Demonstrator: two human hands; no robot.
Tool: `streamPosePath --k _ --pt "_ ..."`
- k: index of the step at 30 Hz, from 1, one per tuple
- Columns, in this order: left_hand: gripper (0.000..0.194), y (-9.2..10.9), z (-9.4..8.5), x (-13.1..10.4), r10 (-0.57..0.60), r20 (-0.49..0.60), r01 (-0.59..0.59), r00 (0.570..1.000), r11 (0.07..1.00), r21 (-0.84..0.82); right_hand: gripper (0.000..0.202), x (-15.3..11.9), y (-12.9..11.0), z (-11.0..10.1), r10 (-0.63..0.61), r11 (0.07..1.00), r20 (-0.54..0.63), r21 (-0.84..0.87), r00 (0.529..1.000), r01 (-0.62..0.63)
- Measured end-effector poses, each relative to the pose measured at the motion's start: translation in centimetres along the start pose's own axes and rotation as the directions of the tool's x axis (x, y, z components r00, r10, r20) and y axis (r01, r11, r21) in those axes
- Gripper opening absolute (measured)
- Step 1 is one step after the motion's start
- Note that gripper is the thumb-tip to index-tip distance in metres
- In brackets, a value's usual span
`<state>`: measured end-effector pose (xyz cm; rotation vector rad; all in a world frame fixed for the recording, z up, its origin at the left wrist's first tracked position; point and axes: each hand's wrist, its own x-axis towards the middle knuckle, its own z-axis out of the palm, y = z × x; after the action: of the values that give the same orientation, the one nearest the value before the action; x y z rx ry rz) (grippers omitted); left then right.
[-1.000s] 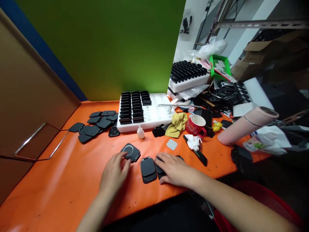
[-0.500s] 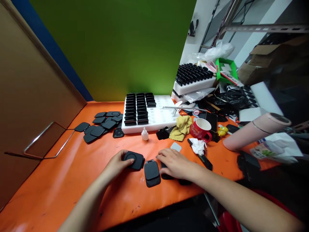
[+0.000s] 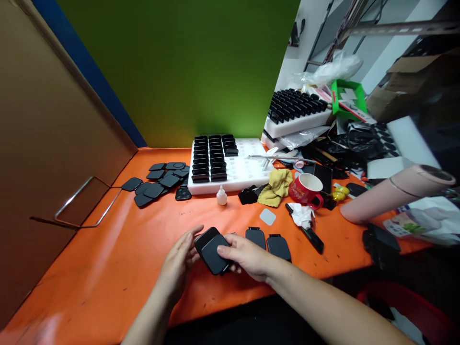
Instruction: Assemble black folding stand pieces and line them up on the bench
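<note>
My right hand (image 3: pixel 247 256) grips a black folding pad (image 3: pixel 214 251) with rounded corners, its thumb on the top face. The pad is tilted above the orange table, its two layers slightly offset. Just left of it, my left hand (image 3: pixel 178 256) has its fingers apart by the pad's edge; whether they touch it I cannot tell. Two similar hinged pads, one black pad (image 3: pixel 255 237) and another pad (image 3: pixel 279 247), lie to the right, partly behind my right hand and arm. A grey rounded square (image 3: pixel 268 216) lies beyond them.
A white foam tray (image 3: pixel 244 179) holds rows of black pieces. Before it stand a small dropper bottle (image 3: pixel 222 196), a yellow cloth (image 3: pixel 276 188) and a red mug (image 3: pixel 302 191). Black plates (image 3: pixel 154 190) are piled left, near a bent wire frame (image 3: pixel 86 201). A pink tumbler (image 3: pixel 391 194) stands right.
My left hand has left the black piece it was holding. My right hand has moved left off the pad beneath it and now grips a folding pad. The view has shifted slightly.
</note>
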<state>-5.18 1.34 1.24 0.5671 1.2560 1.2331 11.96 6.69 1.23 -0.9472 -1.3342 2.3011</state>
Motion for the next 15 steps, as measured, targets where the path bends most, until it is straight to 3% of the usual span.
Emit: streamPosePath --k 4,7,9,11,13,15 --pt "0.037 -0.2 0.6 -0.7 0.020 0.048 -0.030 0.999 0.974 0.224 0.026 0.0 0.6 0.2 -0.073 0.990 -0.097 -0.129 0.993 0.060" --pt "0.027 0.8 1.2 -1.3 0.094 0.117 -0.134 0.989 0.902 0.410 0.020 -0.7 -0.7 0.1 -0.170 0.928 -0.116 -0.354 0.979 0.119" --pt "0.023 2.6 1.8 -1.3 0.156 0.228 -0.259 0.961 0.794 0.550 0.017 -1.5 -3.1 -0.1 -0.297 0.773 -0.078 -0.605 0.952 0.192" --pt "0.020 5.2 2.6 -0.8 0.225 0.372 -0.428 0.900 0.610 0.667 0.016 -2.1 -6.7 -0.7 -0.449 0.502 0.028 -0.819 0.893 0.278" --pt "0.019 8.4 3.8 0.7 0.343 0.484 -0.590 0.805 0.382 0.712 0.011 -2.0 -10.9 -1.7 -0.503 0.265 0.171 -0.903 0.847 0.339" --pt "0.025 11.7 5.4 3.3 0.502 0.500 -0.640 0.706 0.149 0.754 0.015 -0.9 -15.1 -3.1 -0.560 0.105 0.228 -0.934 0.796 0.341"
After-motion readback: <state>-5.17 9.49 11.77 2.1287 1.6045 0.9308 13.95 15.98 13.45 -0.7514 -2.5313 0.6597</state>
